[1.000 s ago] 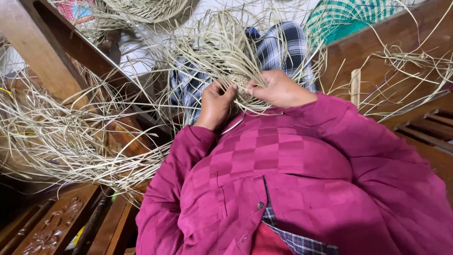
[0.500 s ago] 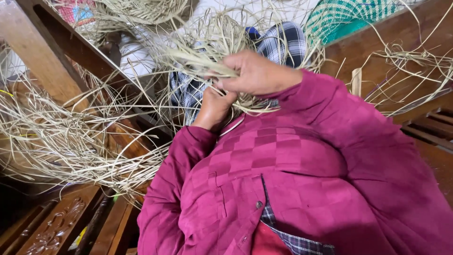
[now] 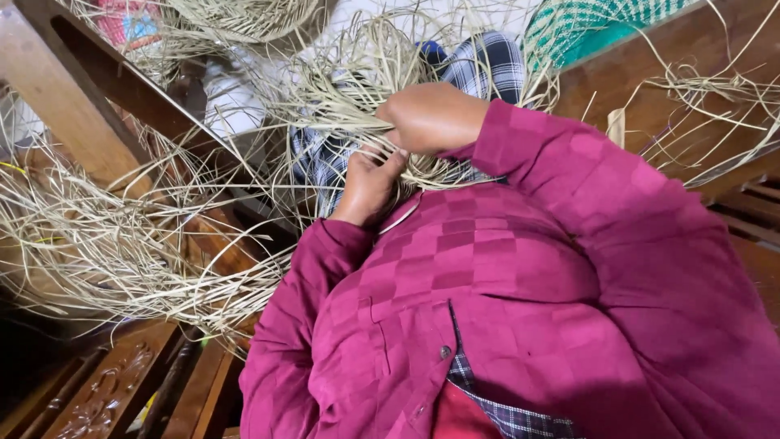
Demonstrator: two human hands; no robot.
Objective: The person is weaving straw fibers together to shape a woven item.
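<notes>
While the right hand [image 3: 431, 116] clenches pale straw strands [image 3: 349, 89], the left hand [image 3: 370, 183] pinches them; weaving is apparently underway, needing firm tension next.

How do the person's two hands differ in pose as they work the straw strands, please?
The right hand lies higher, knuckles up, closed over a bundle of straw strands; the left hand sits beneath it, fingers curled upward into the fibres. The right hand crosses sideways, the left points away. Both grip the same pale strands.

Checked cloth [image 3: 487, 69] over lap carrying tangled pale straw strands [image 3: 357, 89], being worked there. Wooden bench frame [image 3: 106, 89] bearing loose straw heap [image 3: 106, 244], spilling over rails.
</notes>
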